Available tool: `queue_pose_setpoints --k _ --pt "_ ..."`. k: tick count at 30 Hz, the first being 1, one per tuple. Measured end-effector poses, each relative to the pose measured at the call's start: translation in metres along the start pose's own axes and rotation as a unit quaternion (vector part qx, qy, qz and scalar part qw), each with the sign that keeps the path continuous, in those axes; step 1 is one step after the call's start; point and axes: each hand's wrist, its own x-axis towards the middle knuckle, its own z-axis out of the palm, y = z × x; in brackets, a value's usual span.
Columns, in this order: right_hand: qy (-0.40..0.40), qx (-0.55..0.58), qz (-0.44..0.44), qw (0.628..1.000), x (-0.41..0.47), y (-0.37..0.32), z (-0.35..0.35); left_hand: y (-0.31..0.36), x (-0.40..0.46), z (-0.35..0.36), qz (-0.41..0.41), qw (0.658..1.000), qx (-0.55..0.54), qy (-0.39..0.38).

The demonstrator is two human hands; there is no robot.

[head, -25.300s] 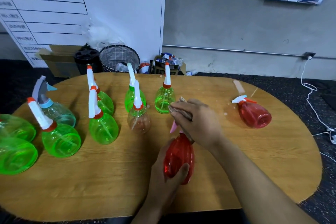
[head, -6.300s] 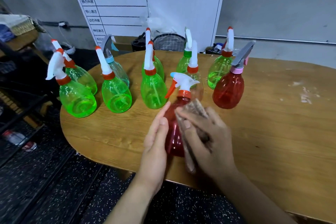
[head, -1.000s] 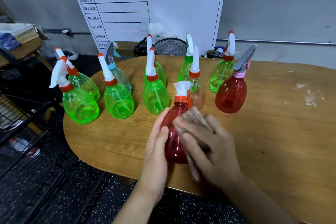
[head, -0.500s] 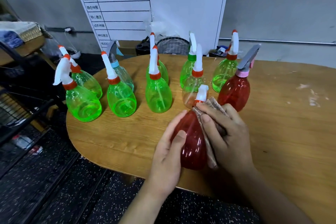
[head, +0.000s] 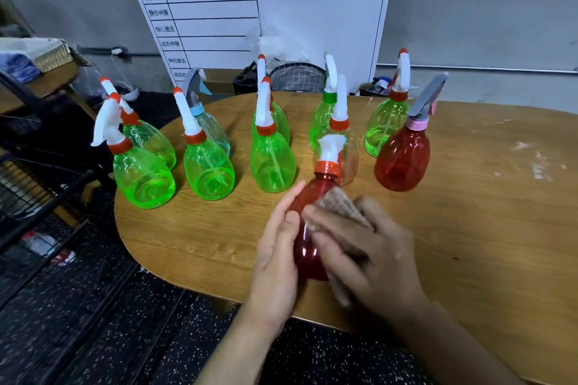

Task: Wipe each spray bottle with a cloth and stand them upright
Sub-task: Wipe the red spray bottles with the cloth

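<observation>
A red spray bottle [head: 308,222] with a white and orange head stands near the table's front edge between my hands. My left hand [head: 276,256] lies against its left side with straight fingers, steadying it. My right hand [head: 369,256] presses a brown cloth [head: 339,205] onto the bottle's front and right side, fingers curled over the cloth. Behind it stand several green spray bottles [head: 270,162], a clear one [head: 350,153] and another red bottle [head: 402,161] with a grey trigger, all upright.
The wooden table [head: 484,228] has a rounded left end; bare wood stretches to the right. A black metal rack [head: 28,191] stands on the left over dark speckled floor. A white planning board [head: 266,9] and a wire basket [head: 297,78] are behind the table.
My right hand slid the cloth from the bottle's neck down onto its body. The bottle turned slightly and its spray head now faces away. My left hand stayed on its left side.
</observation>
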Motion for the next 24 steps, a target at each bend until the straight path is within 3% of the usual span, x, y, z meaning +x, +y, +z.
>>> queue_pose_setpoints --k 3,6,9,14,16,18,24 --pt "0.033 0.012 0.096 0.995 0.007 0.014 -0.008 -0.001 -0.004 0.004 -0.006 0.999 0.009 -0.04" --pt "0.031 0.004 0.111 0.993 0.009 0.017 -0.009 0.002 -0.006 0.005 -0.016 0.999 0.007 -0.043" --pt "0.002 0.005 0.07 0.998 0.003 0.003 -0.002 0.005 -0.004 0.001 -0.039 0.999 -0.031 -0.002" --pt "-0.053 -0.053 -0.102 0.992 -0.011 -0.018 0.016 0.013 -0.001 -0.005 -0.051 0.994 -0.092 0.043" --pt "-0.053 -0.061 -0.119 0.99 -0.01 -0.017 0.014 0.014 -0.001 -0.005 -0.047 0.993 -0.092 0.05" --pt "-0.035 -0.03 -0.091 0.995 -0.008 -0.015 0.011 0.016 -0.001 -0.001 -0.044 0.994 -0.088 0.052" --pt "0.087 0.12 0.126 0.981 0.009 -0.001 -0.002 0.013 -0.006 0.001 -0.028 0.995 -0.098 -0.009"
